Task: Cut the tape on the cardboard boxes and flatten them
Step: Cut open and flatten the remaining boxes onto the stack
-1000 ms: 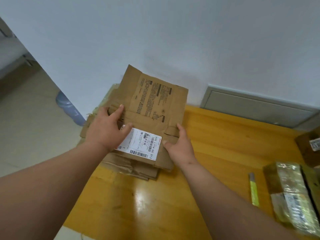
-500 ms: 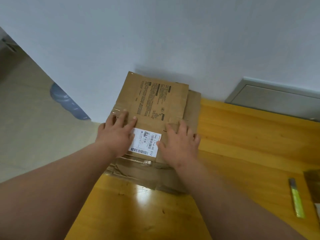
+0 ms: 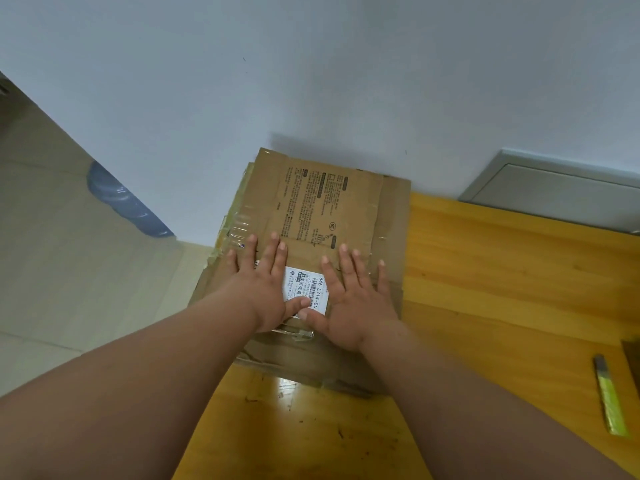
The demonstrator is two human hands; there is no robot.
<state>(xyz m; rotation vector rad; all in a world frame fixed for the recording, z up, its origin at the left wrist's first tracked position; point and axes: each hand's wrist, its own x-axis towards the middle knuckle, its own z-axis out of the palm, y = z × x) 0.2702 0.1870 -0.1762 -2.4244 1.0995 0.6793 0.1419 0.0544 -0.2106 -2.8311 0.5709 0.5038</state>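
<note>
Flattened boxes (image 3: pixel 322 202) lie stacked on the table (image 3: pixel 502 289); left hand (image 3: pixel 265 289) and right hand (image 3: pixel 353 299) press flat on top, fingers spread.

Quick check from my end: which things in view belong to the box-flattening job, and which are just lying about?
In the job:
flattened cardboard box, both hands pressing it flat
left hand
right hand
cardboard stack underneath
yellow-green cutter, lying unused

Just lying about:
grey wall panel
blue object on the floor

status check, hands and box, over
Both hands, left and right, flat on flattened box. Box lies atop cardboard stack. Cutter aside, nothing blocking.
</note>
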